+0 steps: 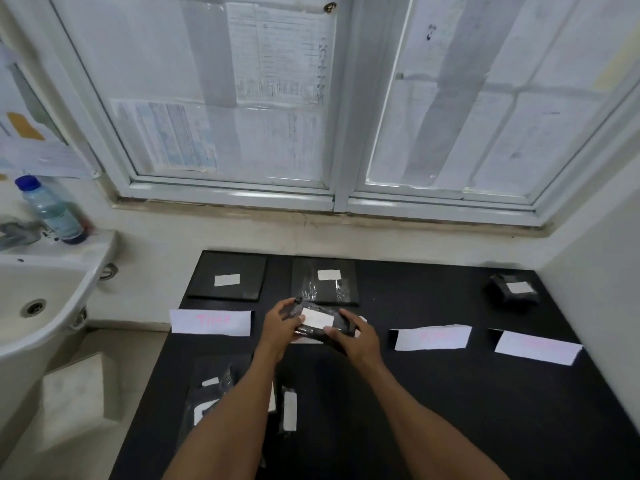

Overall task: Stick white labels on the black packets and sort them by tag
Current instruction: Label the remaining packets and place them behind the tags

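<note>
Both my hands hold one black packet [313, 332] above the middle of the black table [450, 410]. A white label [317, 318] lies on its top face. My left hand [282, 322] grips the packet's left end, thumb near the label. My right hand [355, 337] grips its right end. Labelled black packets lie at the back: one flat at back left [227, 282], one in clear wrap [325, 282], one crumpled at far right [514, 289]. Three white paper tags line the middle: left [211, 322], right of centre [431, 337], far right [538, 348].
More wrapped black packets with white labels [214, 393] and a loose label strip [290, 410] lie near the table's front left, partly under my left forearm. A white sink [41, 299] with a water bottle [52, 211] stands left. A window is behind.
</note>
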Tool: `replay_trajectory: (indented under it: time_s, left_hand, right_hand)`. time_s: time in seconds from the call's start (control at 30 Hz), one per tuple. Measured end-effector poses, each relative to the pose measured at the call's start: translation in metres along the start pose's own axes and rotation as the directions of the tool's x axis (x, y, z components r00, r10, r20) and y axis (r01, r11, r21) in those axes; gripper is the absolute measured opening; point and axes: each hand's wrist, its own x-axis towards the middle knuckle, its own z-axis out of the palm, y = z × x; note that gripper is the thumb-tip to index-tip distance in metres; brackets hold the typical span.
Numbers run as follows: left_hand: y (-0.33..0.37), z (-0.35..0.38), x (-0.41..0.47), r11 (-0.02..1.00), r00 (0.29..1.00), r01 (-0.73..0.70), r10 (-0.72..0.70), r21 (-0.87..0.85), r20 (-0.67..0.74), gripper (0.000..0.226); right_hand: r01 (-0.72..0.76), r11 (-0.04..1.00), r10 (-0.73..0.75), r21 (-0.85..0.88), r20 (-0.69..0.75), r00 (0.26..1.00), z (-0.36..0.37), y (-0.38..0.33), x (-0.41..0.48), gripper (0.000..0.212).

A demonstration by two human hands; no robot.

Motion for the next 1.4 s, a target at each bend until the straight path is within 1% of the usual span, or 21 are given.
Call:
replay_trajectory:
  time_s: [0.1,0.17,0.23,0.4,0.5,0.57,0.63,0.7,0.73,0.77,0.83,0.93,0.97,1.03,1.1,1.2,1.3,1.33,1.4]
  left_hand:
    - [0.012,0.010,0.028,0.999,0.998,0.021,-0.019,-0.038,0.066,0.052]
    - [0.017,0.018,0.047,0.998,0.998,0.045,-0.043,-0.034,0.050,0.058]
    - [0.022,0.028,0.064,0.998,0.998,0.059,-0.059,0.003,0.027,0.060]
    - [0.027,0.043,0.119,0.987,0.998,0.070,-0.070,0.147,-0.004,0.063]
    - [0.025,0.047,0.150,0.970,0.995,0.094,-0.085,0.226,-0.050,0.064]
    - [0.023,0.051,0.173,0.950,0.993,0.099,-0.076,0.297,-0.087,0.069]
    - [0.018,0.055,0.194,0.942,0.991,0.099,-0.063,0.322,-0.119,0.074]
    - [0.021,0.063,0.202,0.916,0.992,0.101,-0.064,0.387,-0.108,0.070]
    - [0.012,0.064,0.212,0.883,0.991,0.122,-0.082,0.453,-0.105,0.063]
    - [0.014,0.068,0.214,0.851,0.993,0.117,-0.087,0.512,-0.083,0.058]
    - [0.011,0.072,0.214,0.819,0.995,0.096,-0.082,0.565,-0.050,0.058]
    - [0.012,0.078,0.214,0.804,0.995,0.094,-0.087,0.587,-0.040,0.071]
    - [0.014,0.077,0.208,0.804,0.994,0.105,-0.086,0.586,-0.060,0.074]
    - [0.021,0.074,0.197,0.805,0.992,0.115,-0.061,0.583,-0.112,0.076]
    - [0.029,0.065,0.181,0.805,0.990,0.100,-0.021,0.585,-0.141,0.074]
    - [0.032,0.042,0.145,0.794,0.989,0.054,0.039,0.605,-0.141,0.067]
    - [0.017,0.011,0.089,0.783,0.981,-0.005,0.126,0.622,-0.150,0.060]
    - [0.011,0.002,0.074,0.774,0.976,-0.016,0.150,0.632,-0.159,0.059]
    - [-0.011,-0.024,0.036,0.753,0.966,-0.036,0.194,0.656,-0.169,0.057]
  right_hand:
    - [0.024,0.999,-0.023,0.044,-0.009,1.000,-0.011,0.000,0.034,0.052]
    - [0.025,0.998,-0.023,0.061,-0.022,0.999,-0.014,0.000,0.058,0.051]
    - [0.026,0.999,-0.025,0.041,-0.023,0.999,-0.015,0.003,0.083,0.048]
    - [0.034,0.997,-0.033,-0.062,0.022,0.999,-0.012,0.008,0.150,0.043]
    - [0.038,0.993,-0.030,-0.114,0.066,0.997,-0.009,0.010,0.182,0.045]
    - [0.037,0.991,-0.028,-0.127,0.071,0.997,-0.004,0.011,0.206,0.048]
    - [0.008,0.991,0.003,-0.134,0.082,0.997,0.004,0.012,0.228,0.052]
    - [-0.018,0.978,0.044,-0.206,0.127,0.991,0.011,0.014,0.243,0.055]
    - [-0.025,0.963,0.075,-0.269,0.177,0.981,0.023,0.025,0.254,0.055]
    - [-0.011,0.940,0.082,-0.340,0.196,0.977,0.026,0.026,0.257,0.056]
    - [0.019,0.905,0.072,-0.424,0.197,0.978,0.030,0.029,0.258,0.057]
    - [0.002,0.906,0.074,-0.424,0.164,0.984,0.031,0.028,0.257,0.061]
    - [-0.015,0.915,0.080,-0.404,0.144,0.986,0.031,0.026,0.252,0.064]
    - [-0.074,0.936,0.098,-0.345,0.052,0.994,0.029,0.019,0.240,0.067]
    - [-0.105,0.943,0.097,-0.315,-0.042,0.994,0.027,0.009,0.217,0.066]
    - [-0.054,0.958,0.026,-0.283,-0.104,0.994,0.027,-0.002,0.171,0.056]
    - [0.033,0.966,-0.075,-0.257,-0.158,0.985,0.038,-0.004,0.101,0.035]
    - [0.036,0.969,-0.079,-0.244,-0.172,0.982,0.044,-0.001,0.082,0.028]
    - [0.018,0.969,-0.049,-0.248,-0.122,0.991,0.062,0.011,0.030,0.019]
